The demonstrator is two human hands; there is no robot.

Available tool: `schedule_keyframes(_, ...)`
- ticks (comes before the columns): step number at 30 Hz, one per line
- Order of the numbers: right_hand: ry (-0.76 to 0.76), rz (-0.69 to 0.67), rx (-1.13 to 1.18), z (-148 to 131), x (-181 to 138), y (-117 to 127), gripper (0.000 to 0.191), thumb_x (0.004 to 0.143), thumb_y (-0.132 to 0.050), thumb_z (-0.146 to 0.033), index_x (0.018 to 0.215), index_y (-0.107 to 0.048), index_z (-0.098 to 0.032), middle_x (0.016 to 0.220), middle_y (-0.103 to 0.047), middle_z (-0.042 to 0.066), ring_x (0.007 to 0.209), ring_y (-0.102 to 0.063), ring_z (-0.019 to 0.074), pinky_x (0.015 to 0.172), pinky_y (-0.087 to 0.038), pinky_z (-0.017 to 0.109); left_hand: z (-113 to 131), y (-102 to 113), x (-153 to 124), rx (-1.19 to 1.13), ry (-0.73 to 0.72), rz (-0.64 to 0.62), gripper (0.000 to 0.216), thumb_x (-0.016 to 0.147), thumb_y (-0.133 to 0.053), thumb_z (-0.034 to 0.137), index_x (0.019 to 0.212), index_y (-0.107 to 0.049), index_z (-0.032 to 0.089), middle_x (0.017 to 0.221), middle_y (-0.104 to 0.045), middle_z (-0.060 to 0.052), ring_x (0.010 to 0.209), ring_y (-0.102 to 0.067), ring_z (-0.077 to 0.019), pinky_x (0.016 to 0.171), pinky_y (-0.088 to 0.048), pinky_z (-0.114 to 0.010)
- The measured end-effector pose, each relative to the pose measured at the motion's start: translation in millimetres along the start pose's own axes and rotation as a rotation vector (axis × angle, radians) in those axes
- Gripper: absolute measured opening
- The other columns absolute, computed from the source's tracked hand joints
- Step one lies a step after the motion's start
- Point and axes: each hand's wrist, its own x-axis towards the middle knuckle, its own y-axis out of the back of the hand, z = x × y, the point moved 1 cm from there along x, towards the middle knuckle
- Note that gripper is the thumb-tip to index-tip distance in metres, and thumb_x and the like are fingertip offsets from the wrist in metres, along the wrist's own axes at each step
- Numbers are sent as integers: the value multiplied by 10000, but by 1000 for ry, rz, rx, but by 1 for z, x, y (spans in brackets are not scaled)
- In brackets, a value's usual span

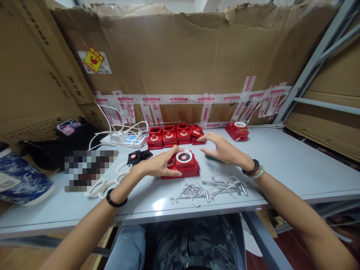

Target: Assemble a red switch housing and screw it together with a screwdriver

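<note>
My left hand (pixel 164 162) grips the left end of a red plastic box (pixel 187 171), thumb and fingers at its near and far sides. A white ring (pixel 184 156) with a dark centre sits on top of this box, which lies flat on the table. To its right, my right hand (pixel 218 147) hovers with fingers apart and nothing between them. Under that hand lies a green thing (pixel 212 158), mostly hidden. Close to the front edge, loose screws and metal pins (pixel 194 190) lie in a pile, with more (pixel 229 185) to their right.
Several red boxes with domes (pixel 169 135) stand along the cardboard wall (pixel 180 56), and another red box (pixel 237 131) stands farther right. At left are a white power strip (pixel 132 140) with tangled cables, black parts (pixel 137 156), white rings (pixel 98 188) and a blue-and-white cup (pixel 22 178).
</note>
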Motion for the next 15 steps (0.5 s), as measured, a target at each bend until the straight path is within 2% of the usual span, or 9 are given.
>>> schedule_keyframes(1, 109, 82, 107, -11, 2, -2, 257, 896, -542, -278, 1129, -600, -186, 1145, -624, 98, 1076, -567, 202, 955, -430, 369, 0, 0, 0, 1, -3, 3, 854, 760, -666, 532, 1396, -229, 166, 1513, -329, -178, 1358, -384, -318, 1121, -337, -435)
schedule_keyframes(3, 266, 86, 176, -29, 4, -9, 231, 919, -523, -291, 1096, -642, -203, 1152, -610, 94, 1073, -559, 188, 941, -441, 366, 0, -1, 0, 3, -12, 11, 837, 757, -667, 530, 1376, -249, 153, 1497, -348, -191, 1336, -411, -323, 1096, -372, -429)
schedule_keyframes(5, 322, 56, 122, -39, 4, -19, 221, 933, -499, -278, 1025, -676, -184, 1126, -622, 98, 1048, -555, 191, 932, -436, 374, 0, -1, 1, 1, -32, 13, 791, 760, -668, 516, 1346, -277, 156, 1477, -371, -195, 1308, -444, -319, 1069, -402, -425)
schedule_keyframes(9, 355, -42, 82, -39, 1, -31, 209, 915, -512, -241, 1046, -659, -173, 1065, -646, 82, 1017, -555, 192, 905, -440, 370, 0, -1, 1, -14, -75, 14, 699, 772, -668, 483, 1303, -318, 191, 1466, -386, -173, 1318, -432, -301, 1079, -381, -426)
schedule_keyframes(15, 359, -75, 173, -32, 6, -30, 165, 856, -576, -183, 994, -667, -187, 1078, -649, 73, 1020, -566, 180, 926, -442, 366, 1, 0, 2, 15, -57, 14, 702, 773, -669, 470, 1310, -326, 176, 1402, -420, -168, 1234, -491, -296, 980, -452, -396)
